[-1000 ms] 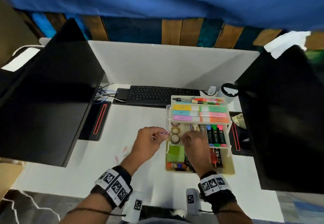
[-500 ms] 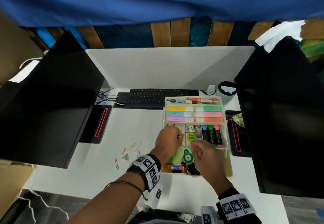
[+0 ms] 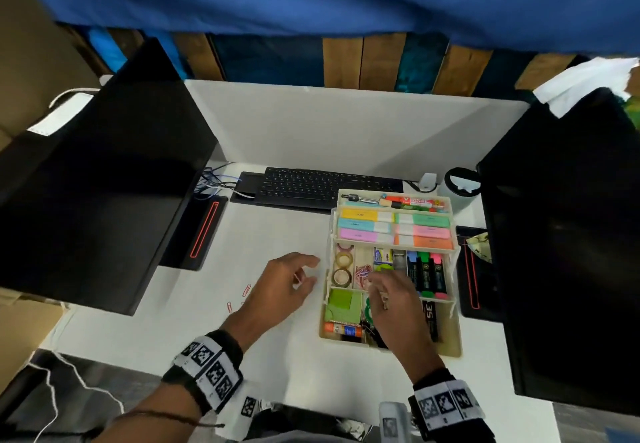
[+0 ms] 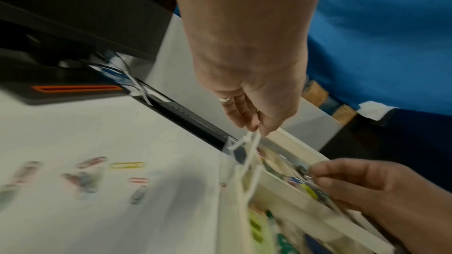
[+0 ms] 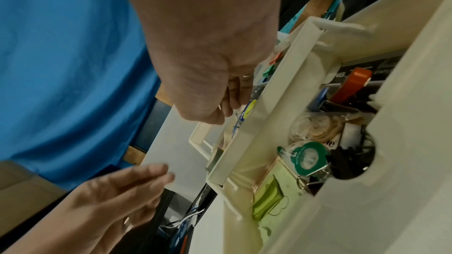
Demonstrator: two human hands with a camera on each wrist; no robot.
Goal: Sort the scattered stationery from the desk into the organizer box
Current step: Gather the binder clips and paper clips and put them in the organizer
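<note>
While left hand [image 3: 282, 286] hovers, right hand [image 3: 391, 295] pinches.

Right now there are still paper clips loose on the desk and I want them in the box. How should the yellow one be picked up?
The yellow paper clip lies flat on the white desk, apart from the others. Come straight down with the left hand, which is nearest, and pinch its two long sides with thumb and fingertip. It is thin, so probably tip one end up first.
</note>
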